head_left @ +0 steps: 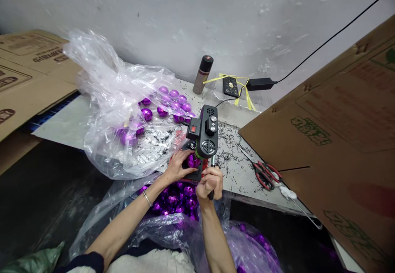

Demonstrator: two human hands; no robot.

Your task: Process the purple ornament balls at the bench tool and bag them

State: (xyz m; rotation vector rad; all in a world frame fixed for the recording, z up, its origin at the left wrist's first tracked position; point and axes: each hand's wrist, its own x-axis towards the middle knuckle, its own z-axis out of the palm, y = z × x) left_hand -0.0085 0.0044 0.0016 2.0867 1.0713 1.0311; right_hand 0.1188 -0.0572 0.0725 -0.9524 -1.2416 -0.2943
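A small black bench drill press (203, 132) with a red switch stands near the table's front edge. Under its head sits a shiny purple faceted ball (193, 160), which my left hand (179, 167) grips with the fingers around its side. My right hand (210, 182) is closed around the black-ended lever (211, 195) at the machine's right side. The drill tip is hidden by the head. Loose purple balls (147, 114) lie on the table within a clear plastic bag (108, 112). More purple balls (173, 201) fill an open clear bag below the table edge.
Dark shavings litter the grey table (228, 178). Red-handled scissors (266, 175) lie at right beside a large cardboard box (333, 133). A spray can (203, 75), a black power adapter (261, 84) and yellow ties (249, 100) are by the wall. Flattened cardboard (33, 67) is at left.
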